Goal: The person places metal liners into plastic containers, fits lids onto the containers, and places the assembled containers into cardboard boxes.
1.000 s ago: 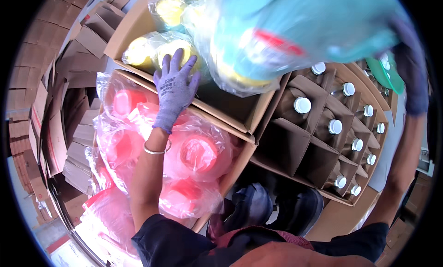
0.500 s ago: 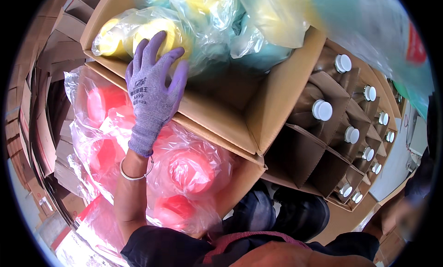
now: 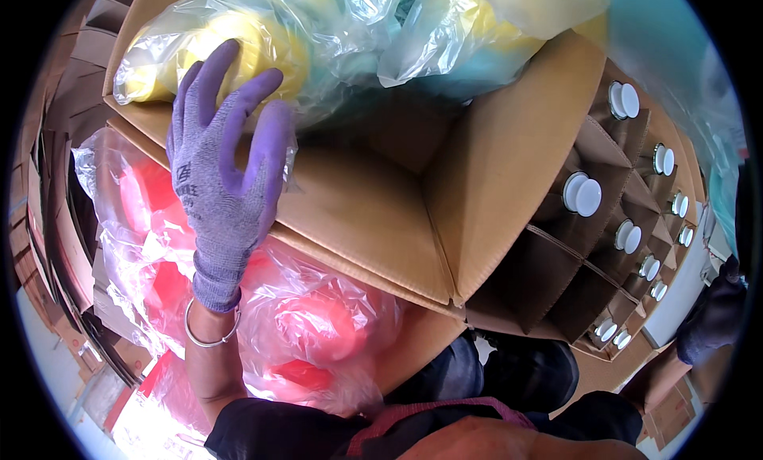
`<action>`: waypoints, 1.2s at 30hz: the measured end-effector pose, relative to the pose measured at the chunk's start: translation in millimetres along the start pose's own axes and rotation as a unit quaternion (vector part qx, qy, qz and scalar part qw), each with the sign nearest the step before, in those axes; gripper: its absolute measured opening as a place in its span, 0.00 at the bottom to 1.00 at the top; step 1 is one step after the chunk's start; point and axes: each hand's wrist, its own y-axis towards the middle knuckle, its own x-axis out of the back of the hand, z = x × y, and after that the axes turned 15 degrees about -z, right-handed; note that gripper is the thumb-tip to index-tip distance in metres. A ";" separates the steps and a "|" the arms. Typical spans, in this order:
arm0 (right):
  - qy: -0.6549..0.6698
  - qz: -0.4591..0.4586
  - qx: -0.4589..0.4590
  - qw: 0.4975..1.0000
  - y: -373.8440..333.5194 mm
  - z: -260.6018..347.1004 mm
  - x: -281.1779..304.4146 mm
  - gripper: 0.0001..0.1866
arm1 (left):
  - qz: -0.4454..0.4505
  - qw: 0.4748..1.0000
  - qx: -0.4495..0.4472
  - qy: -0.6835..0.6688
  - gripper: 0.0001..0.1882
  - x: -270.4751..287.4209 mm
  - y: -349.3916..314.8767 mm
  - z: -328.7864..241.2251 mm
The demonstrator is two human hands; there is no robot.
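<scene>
My left hand (image 3: 226, 142), in a grey and purple glove, has its fingers spread over the near-left edge of an open cardboard box (image 3: 362, 225). Its fingertips lie over a clear plastic bag with a round yellow item (image 3: 238, 42) inside; whether they press on it, I cannot tell. More bagged yellow and teal items (image 3: 461, 31) fill the far part of that box. At the right rim is my right hand (image 3: 711, 321) in a dark glove, low beside the bottle carton. Shadow and the picture's edge hide its fingers.
Clear bags of pink-red round items (image 3: 318, 325) lie on the near left. A divided carton (image 3: 548, 253) on the right holds several white-capped bottles (image 3: 582, 194). Teal plastic film (image 3: 668, 70) hangs at upper right. Flattened cardboard (image 3: 75, 221) stands at far left.
My left hand has shifted left and slightly down in the picture. My right hand has come into clearer view at the right rim. The blurred plastic at upper right has moved aside.
</scene>
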 end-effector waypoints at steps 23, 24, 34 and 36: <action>-0.513 0.062 0.552 0.655 -38.9 -72.4 31.4 0.28 | 0.024 0.997 0.074 -0.018 0.15 5.2 -3.6 -3.2; -0.514 0.064 0.545 0.659 -38.9 -65.6 28.6 0.28 | 0.001 1.000 0.029 -0.002 0.15 3.8 -5.4 2.5; -0.524 0.067 0.507 0.681 -47.9 -52.9 37.9 0.28 | 0.368 0.881 -0.294 -0.036 0.09 -25.8 45.3 -70.9; -0.520 0.039 0.524 0.674 -52.3 -50.7 26.3 0.28 | 0.530 0.780 -0.333 -0.013 0.06 -93.0 35.6 -67.7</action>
